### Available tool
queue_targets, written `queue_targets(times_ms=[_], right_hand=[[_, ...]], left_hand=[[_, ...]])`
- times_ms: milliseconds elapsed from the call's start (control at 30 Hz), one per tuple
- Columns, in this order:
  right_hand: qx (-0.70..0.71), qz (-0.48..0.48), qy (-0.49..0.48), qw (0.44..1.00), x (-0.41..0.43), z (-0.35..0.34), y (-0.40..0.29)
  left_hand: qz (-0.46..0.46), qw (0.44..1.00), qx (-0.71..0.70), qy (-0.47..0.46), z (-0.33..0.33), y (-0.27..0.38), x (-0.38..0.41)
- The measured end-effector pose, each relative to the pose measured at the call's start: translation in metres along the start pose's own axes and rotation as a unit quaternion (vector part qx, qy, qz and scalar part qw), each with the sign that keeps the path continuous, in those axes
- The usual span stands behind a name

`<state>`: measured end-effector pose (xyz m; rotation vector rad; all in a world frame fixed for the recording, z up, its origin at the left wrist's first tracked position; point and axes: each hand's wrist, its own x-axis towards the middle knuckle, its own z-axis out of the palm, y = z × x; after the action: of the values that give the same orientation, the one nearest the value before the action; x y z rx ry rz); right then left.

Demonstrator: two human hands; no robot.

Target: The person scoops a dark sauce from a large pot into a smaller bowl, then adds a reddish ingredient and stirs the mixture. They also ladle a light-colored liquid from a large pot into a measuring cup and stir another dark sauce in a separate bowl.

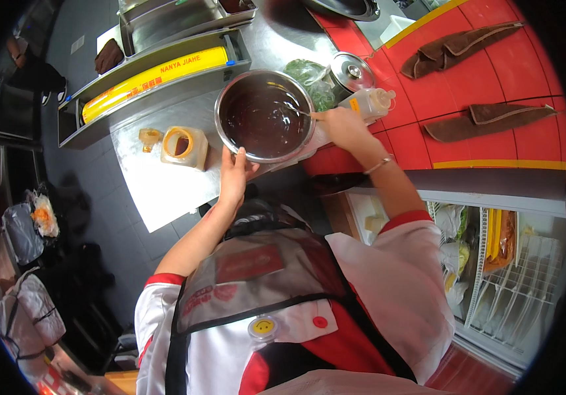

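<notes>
A round stainless steel bowl point(219, 129) of dark brown liquid point(258, 116) stands at the near edge of a steel table point(149, 197). My left hand point(234, 173) grips its near rim, the thumb on the rim and the other fingers against the outside. On the right side, my right hand point(344, 127) holds a thin utensil point(298, 111) whose end dips into the liquid; its head is hidden. Left of the bowl sits a square plastic jar point(199, 148), uncapped, with dark liquid inside. Its amber-coloured cap point(149, 138) lies beside it.
Behind is a metal holder point(159, 94) with a yellow film roll point(157, 85). Right of the bowl are bagged greens point(312, 81), a lidded steel pot point(352, 74) and a plastic bottle point(369, 103). Brown cloths point(490, 121) lie on red tiles. An open refrigerator point(505, 276) stands lower right.
</notes>
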<state>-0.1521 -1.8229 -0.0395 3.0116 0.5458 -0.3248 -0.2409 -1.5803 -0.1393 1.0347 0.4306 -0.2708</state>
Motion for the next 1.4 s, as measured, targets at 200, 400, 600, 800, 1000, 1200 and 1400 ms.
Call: queue_targets(times_ms=[200, 400, 600, 800, 1000, 1200, 1400], right_hand=[[0.124, -0.133, 0.005, 0.983, -0.015, 0.012, -0.032], [-0.028, -0.019, -0.099, 0.995, -0.021, -0.031, 0.007], [0.116, -0.061, -0.003, 0.991, 0.003, 0.021, -0.03], [0.082, -0.042, -0.1, 0.991, -0.035, -0.013, 0.013], [0.092, -0.015, 0.001, 0.996, -0.004, 0.017, -0.016], [0.118, -0.071, -0.102, 0.985, -0.031, -0.006, -0.009], [0.09, -0.012, -0.007, 0.996, -0.002, 0.001, -0.008]], left_hand=[[-0.001, 1.0, 0.01, 0.002, -0.007, -0.006, 0.005], [0.002, 1.0, 0.004, 0.004, -0.008, -0.006, 0.004], [0.002, 1.0, 0.018, 0.007, -0.007, -0.005, 0.006], [-0.004, 1.0, 0.016, 0.008, -0.005, -0.002, 0.003], [-0.001, 1.0, 0.016, 0.003, -0.004, -0.003, 0.004], [0.005, 1.0, 0.019, 0.008, -0.007, -0.003, 0.004], [0.004, 1.0, 0.023, 0.001, -0.005, -0.003, 0.005]])
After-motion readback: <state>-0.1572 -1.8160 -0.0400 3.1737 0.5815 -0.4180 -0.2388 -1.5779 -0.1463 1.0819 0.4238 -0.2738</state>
